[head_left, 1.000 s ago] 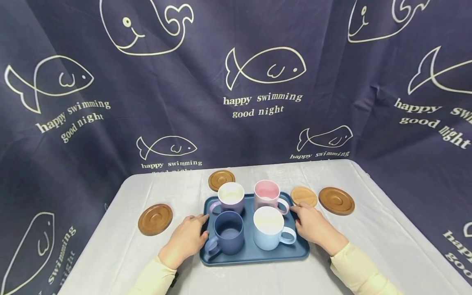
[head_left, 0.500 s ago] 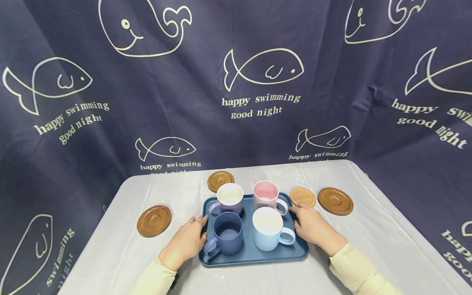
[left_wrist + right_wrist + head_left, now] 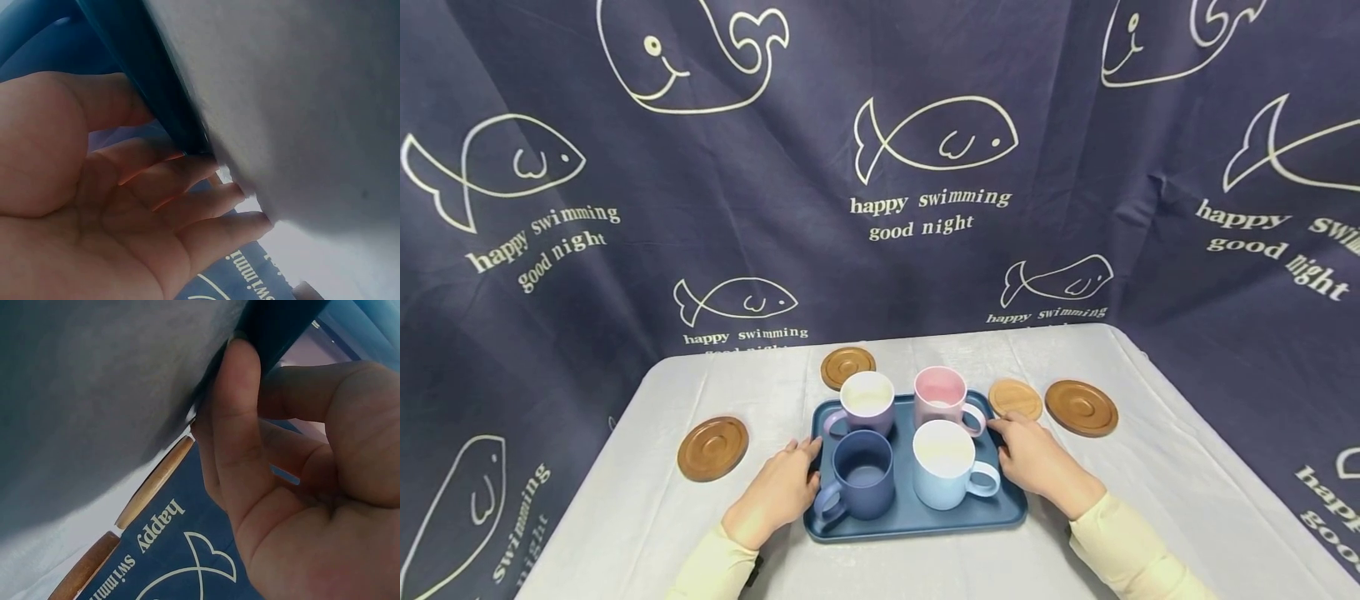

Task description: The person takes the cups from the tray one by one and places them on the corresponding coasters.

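In the head view a blue tray on the table bears a lilac mug, a pink mug, a navy mug and a light-blue mug. My left hand rests against the tray's left side. Its fingers are nearly straight in the left wrist view, with the thumb against the tray's edge. On the opposite side, my right hand grips the tray's edge between thumb and bent fingers, as the right wrist view shows.
Brown wooden coasters lie about the tray: a left coaster, a back coaster and a right coaster. A paler wooden coaster sits just beyond my right hand. Behind the white-covered table hangs a dark blue fish-print curtain.
The whole head view has shifted very slightly to the left. Both hands, the tray and the mugs keep their places relative to one another.
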A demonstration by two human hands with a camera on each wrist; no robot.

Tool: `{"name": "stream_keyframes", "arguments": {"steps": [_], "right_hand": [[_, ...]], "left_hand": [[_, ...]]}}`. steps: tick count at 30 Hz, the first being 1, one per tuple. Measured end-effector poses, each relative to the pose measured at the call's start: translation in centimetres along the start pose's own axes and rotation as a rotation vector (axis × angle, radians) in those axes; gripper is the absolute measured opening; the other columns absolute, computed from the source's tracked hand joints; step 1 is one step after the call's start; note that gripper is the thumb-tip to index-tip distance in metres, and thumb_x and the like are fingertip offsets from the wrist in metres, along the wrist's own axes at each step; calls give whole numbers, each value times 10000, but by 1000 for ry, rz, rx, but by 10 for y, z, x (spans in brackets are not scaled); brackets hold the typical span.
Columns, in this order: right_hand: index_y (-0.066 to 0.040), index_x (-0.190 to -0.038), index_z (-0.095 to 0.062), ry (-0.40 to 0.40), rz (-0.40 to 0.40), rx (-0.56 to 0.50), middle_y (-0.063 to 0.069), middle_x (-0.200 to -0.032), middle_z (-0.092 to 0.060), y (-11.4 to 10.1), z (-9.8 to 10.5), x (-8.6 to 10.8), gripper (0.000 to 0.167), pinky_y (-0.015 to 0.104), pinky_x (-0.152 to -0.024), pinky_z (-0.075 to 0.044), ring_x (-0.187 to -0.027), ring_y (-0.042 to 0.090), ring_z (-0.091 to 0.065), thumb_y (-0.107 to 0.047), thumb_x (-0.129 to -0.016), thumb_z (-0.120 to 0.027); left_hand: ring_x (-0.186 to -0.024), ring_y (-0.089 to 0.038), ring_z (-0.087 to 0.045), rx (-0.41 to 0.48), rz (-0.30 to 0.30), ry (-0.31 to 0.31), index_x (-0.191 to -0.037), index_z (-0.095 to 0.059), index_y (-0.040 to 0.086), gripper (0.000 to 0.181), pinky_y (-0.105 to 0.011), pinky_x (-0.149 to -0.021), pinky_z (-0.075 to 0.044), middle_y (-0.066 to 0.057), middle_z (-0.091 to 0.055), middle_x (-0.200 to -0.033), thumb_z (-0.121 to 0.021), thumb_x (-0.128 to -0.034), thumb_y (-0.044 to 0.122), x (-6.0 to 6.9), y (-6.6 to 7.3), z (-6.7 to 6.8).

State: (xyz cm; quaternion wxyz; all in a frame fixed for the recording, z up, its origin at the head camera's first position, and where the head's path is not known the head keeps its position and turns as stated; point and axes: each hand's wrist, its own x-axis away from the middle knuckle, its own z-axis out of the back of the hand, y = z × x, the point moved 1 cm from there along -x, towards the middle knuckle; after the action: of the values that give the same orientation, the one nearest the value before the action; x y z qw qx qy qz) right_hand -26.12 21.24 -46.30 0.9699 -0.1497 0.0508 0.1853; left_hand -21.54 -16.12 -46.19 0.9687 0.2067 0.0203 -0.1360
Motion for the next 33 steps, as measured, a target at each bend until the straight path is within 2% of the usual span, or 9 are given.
{"name": "stream_keyframes", "arguments": {"steps": [11,22,33], "right_hand": [[75,-1208,-706,9,16,0,119,-984,-655,-1,2,-2,378,484,-787,-584,-873,264,-658,-4,-838,-708],[23,-1220,-715,26,43,-4,88,-924,-617,-1,4,2,403,447,-713,-559,-778,204,-583,25,-817,-709],[0,-1209,-724,17,65,-3,127,-983,-668,0,8,0,394,492,-761,-577,-850,261,-654,9,-815,-714]], "left_hand": [[-1287,-572,-540,9,12,-4,-1370,-596,-113,505,-611,-1083,-450,-330,-600,-1377,-689,-896,34,0,-1,1],[-1281,-578,-542,12,1,-8,-1369,-593,-117,507,-613,-1079,-453,-334,-598,-1376,-689,-893,29,-1,1,0],[-1276,-571,-550,2,2,-11,-1364,-599,-117,506,-617,-1065,-464,-329,-604,-1371,-689,-890,33,-1,-2,0]]}}
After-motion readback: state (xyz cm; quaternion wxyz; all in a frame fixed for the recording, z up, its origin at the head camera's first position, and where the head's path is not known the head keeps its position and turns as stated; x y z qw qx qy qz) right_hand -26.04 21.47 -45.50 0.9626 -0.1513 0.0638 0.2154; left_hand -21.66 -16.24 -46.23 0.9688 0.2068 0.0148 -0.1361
